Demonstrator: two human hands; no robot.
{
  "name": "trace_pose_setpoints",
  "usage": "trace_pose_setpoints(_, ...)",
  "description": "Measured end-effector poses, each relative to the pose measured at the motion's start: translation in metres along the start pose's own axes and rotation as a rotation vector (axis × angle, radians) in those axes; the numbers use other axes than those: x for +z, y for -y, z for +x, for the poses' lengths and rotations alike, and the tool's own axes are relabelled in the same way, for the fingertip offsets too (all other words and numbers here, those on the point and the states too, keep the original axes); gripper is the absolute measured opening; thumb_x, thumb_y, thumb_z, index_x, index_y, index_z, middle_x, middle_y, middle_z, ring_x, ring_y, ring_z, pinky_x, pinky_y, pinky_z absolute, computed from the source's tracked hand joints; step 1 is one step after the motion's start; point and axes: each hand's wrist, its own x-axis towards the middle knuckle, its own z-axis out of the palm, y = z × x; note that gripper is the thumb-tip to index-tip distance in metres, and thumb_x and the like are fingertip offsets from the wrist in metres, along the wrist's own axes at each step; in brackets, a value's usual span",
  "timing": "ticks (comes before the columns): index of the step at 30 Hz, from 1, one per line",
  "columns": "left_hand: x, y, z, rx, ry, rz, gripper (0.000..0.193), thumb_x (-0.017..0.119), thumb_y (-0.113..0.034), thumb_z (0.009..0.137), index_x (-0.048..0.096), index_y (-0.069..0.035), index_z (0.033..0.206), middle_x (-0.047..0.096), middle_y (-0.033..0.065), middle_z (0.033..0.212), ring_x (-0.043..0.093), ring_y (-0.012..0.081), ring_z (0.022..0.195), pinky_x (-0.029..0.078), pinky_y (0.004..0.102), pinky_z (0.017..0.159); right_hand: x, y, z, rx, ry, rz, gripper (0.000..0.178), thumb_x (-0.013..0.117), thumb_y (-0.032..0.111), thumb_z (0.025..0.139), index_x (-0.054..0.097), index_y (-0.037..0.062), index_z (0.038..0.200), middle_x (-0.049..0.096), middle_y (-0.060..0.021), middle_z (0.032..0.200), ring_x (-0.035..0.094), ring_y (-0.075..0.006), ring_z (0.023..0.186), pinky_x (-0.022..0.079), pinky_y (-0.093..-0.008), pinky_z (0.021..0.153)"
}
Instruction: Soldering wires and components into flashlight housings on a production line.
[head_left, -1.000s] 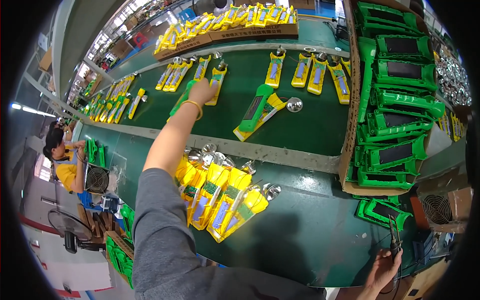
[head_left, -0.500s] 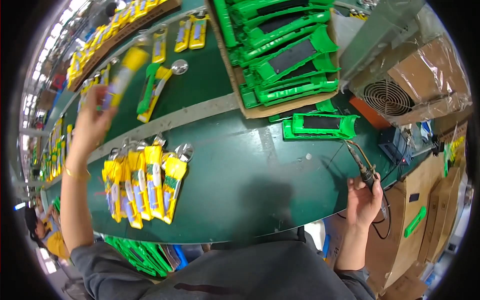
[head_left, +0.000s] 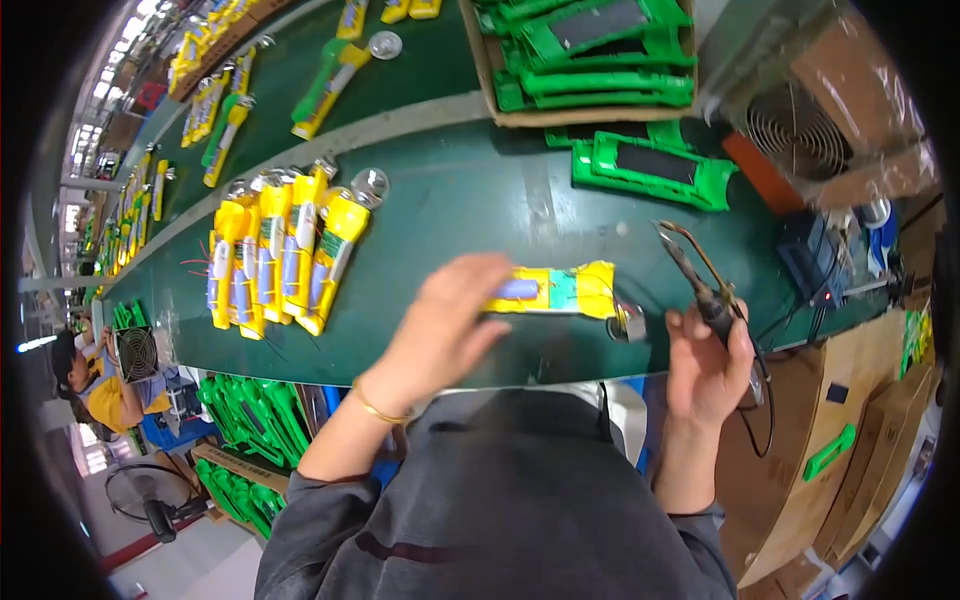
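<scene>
Lying under left fingers [head_left: 470,300]: yellow flashlight body [head_left: 560,292]

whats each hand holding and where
Left hand grips the yellow unit at its blue-cell end; right hand holds the soldering iron by its handle.

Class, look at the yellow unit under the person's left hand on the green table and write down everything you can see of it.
The yellow unit is a long, flat, open casing that looks like plastic. It lies on its side across the green table, near the front edge. A bluish cylinder sits in it beside a teal patch, and a round silvery reflector is at its right end. The left hand rests on its left end, covering part of it. The right hand holds a soldering iron just to its right, apart from it.
</scene>
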Motion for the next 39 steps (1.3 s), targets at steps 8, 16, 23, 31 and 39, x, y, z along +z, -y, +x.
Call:
trace_pose_setpoints(8, 0.001, 0.005, -0.023, -0.029, -0.023, 0.101, 0.059, 0.066, -0.001, 0.065, 0.047, -0.002, 0.121, 0.045, 0.0218, 0.123, 0.045, 0.0389, 0.113, 0.038, 0.0449, 0.095, 0.038, -0.040, 0.004, 0.131, 0.085, -0.092, 0.018, 0.054, 0.021, 0.088, 0.046, 0.0066, 0.095, 0.059, -0.0084, 0.092, 0.058, -0.0191, 0.087, 0.042, -0.0437, 0.093)
trace_pose_setpoints(16, -0.009, 0.016, -0.011, -0.072, -0.316, 0.415, 0.058, 0.072, -0.034, 0.070, 0.053, -0.009, 0.119, 0.047, 0.0125, 0.128, 0.042, 0.0312, 0.120, 0.026, 0.0544, 0.100, 0.038, -0.050, 0.009, 0.116, 0.094, -0.043, 0.016, 0.050, 0.020, 0.091, 0.050, 0.0061, 0.098, 0.056, -0.0058, 0.089, 0.051, -0.0130, 0.079, 0.037, -0.0443, 0.101)
trace_pose_setpoints(23, -0.064, 0.088, -0.039, -0.584, -0.310, 0.981, 0.088, 0.072, -0.052, 0.064, 0.037, -0.020, 0.138, 0.023, 0.0224, 0.144, 0.022, 0.0477, 0.130, 0.018, 0.0637, 0.101, 0.035, -0.055, 0.015, 0.129, 0.138, -0.100, 0.014, 0.050, 0.020, 0.092, 0.049, 0.0074, 0.098, 0.056, -0.0053, 0.086, 0.052, -0.0130, 0.081, 0.037, -0.0399, 0.100)
trace_pose_setpoints(31, -0.072, 0.106, -0.065, -0.548, -0.365, 1.020, 0.075, 0.069, -0.047, 0.068, 0.043, -0.022, 0.134, 0.041, 0.0205, 0.130, 0.041, 0.0428, 0.117, 0.025, 0.0622, 0.097, 0.043, -0.056, 0.016, 0.164, 0.072, -0.119, 0.014, 0.051, 0.021, 0.092, 0.050, 0.0077, 0.097, 0.057, -0.0061, 0.085, 0.053, -0.0137, 0.082, 0.037, -0.0386, 0.099)
trace_pose_setpoints(39, -0.103, 0.132, -0.118, -0.505, -0.326, 0.992, 0.077, 0.070, -0.044, 0.067, 0.042, -0.020, 0.134, 0.041, 0.0180, 0.131, 0.038, 0.0372, 0.121, 0.021, 0.0582, 0.102, 0.042, -0.054, 0.014, 0.159, 0.083, -0.112, 0.014, 0.051, 0.021, 0.091, 0.050, 0.0075, 0.097, 0.057, -0.0062, 0.085, 0.053, -0.0136, 0.082, 0.038, -0.0376, 0.098)
